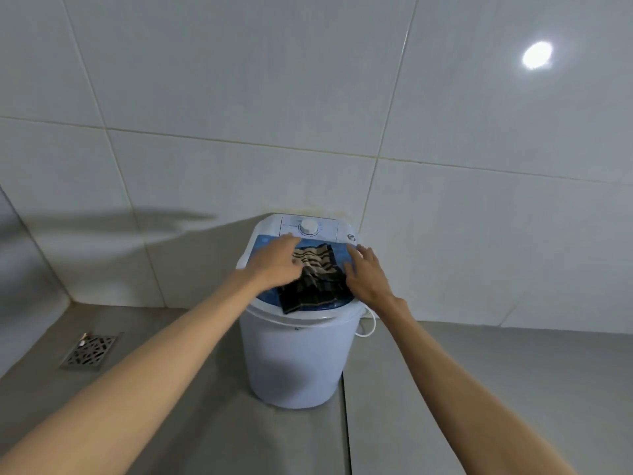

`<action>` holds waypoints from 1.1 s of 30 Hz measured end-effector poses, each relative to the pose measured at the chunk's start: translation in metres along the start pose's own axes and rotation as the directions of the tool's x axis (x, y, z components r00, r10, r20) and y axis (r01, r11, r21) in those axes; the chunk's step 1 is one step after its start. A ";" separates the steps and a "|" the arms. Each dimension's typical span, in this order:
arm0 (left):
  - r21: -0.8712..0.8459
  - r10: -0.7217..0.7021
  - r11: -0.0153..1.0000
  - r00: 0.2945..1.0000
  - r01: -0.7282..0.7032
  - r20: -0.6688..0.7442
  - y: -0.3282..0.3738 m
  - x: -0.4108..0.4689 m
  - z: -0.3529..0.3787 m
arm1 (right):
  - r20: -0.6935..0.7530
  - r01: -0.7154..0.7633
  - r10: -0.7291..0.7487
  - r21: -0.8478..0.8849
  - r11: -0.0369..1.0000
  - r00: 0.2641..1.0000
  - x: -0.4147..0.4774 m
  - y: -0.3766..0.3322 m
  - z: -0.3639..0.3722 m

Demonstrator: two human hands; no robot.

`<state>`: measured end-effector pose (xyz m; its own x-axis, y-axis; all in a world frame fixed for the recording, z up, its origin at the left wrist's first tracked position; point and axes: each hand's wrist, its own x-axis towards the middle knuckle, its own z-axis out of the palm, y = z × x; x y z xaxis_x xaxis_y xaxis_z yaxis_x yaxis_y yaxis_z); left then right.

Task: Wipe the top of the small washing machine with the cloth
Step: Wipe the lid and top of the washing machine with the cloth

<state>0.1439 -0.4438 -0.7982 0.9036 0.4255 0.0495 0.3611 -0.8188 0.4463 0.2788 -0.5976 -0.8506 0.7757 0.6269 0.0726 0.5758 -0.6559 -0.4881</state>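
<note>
From the head camera I see my left hand flat, fingers spread, pressing on the cloth's near-left edge. The striped dark cloth lies crumpled between my hands on the blue lid of the small washing machine. My right hand, fingers apart, rests at its right edge, gripping nothing.

Both bare arms outstretched, left hand and right hand palm-down, fingers loosely spread.
</note>
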 end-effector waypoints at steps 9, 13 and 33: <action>0.196 -0.127 0.973 0.992 0.122 0.011 -0.007 0.035 0.070 | 0.142 -0.031 0.031 0.002 1.000 0.989 0.003 0.021 0.015; 0.199 -0.234 0.954 0.972 0.226 0.014 -0.028 0.074 0.054 | 0.125 0.012 0.002 -0.110 0.994 0.992 0.003 0.020 0.018; 0.147 -0.371 0.919 0.928 0.366 0.007 -0.056 0.063 0.035 | 0.120 -0.030 0.044 -0.110 0.993 0.992 -0.001 0.014 0.017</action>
<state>0.1887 -0.3844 -0.8519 0.7064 0.6966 -0.1258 0.6968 -0.6530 0.2968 0.2819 -0.6006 -0.8726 0.7635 0.6436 -0.0534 0.5769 -0.7168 -0.3916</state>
